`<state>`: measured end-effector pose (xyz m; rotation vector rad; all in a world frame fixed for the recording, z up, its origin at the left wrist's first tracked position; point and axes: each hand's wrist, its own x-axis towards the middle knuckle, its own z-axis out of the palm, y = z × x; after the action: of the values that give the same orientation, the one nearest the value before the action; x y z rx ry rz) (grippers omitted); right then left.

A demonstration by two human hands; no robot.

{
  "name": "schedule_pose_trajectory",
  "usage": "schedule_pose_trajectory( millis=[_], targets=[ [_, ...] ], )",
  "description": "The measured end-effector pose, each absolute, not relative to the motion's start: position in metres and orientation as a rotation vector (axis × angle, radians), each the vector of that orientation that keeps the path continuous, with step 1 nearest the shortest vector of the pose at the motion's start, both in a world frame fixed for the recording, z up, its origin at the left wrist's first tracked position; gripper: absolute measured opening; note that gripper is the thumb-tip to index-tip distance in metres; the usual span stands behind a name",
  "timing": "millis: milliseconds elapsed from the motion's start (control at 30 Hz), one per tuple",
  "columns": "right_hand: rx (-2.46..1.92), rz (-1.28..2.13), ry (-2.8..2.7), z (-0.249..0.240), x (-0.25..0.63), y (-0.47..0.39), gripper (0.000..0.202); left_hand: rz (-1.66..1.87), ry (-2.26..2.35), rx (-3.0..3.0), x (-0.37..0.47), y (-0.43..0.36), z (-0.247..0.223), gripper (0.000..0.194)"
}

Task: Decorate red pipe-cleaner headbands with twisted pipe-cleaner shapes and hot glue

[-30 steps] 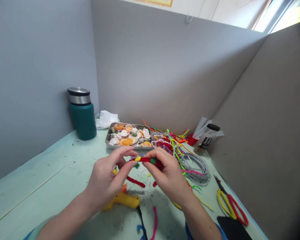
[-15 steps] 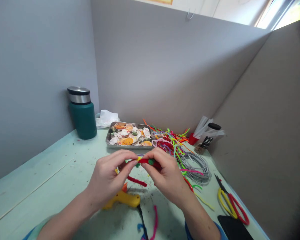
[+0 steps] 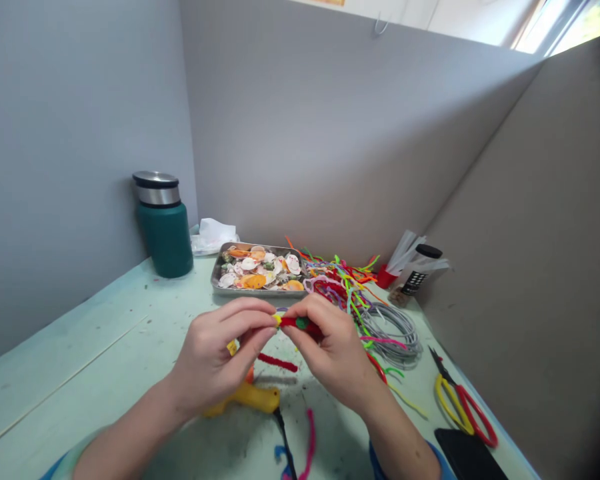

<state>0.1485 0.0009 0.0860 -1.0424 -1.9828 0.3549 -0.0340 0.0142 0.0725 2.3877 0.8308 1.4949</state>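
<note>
Left hand has closed in, pinching the yellow spot; right hand grips the red chenille piece, likely steadying it

Partitions, shells, pipe cleaners and scissors make this a craft workspace

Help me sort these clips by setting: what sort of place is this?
Most likely a craft workspace, though whether at home, school or a studio I can't tell. Shells, a heap of colourful pipe cleaners and scissors are what suggest it.
</note>
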Motion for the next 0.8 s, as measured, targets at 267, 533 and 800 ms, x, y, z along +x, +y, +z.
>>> schedule_pose_trajectory(
  millis=[267, 533, 800],
  targets=[
    [-1.061, 0.348, -1.976, 0.087, 0.149, 0.001, 0.008, 1.471, 0.945, 2.167, -0.035, 0.014, 0.078, 0.013],
    [-1.002, 0.326, -2.067, 0.087, 0.152, 0.001, 0.01, 1.146, 1.091, 2.026, -0.035, 0.017, 0.084, 0.021],
    [-0.961, 0.342, -2.069, 0.087, 0.153, 0.001, 0.011, 0.96, 0.946, 1.951, -0.04, 0.019, 0.083, 0.031]
  ],
)
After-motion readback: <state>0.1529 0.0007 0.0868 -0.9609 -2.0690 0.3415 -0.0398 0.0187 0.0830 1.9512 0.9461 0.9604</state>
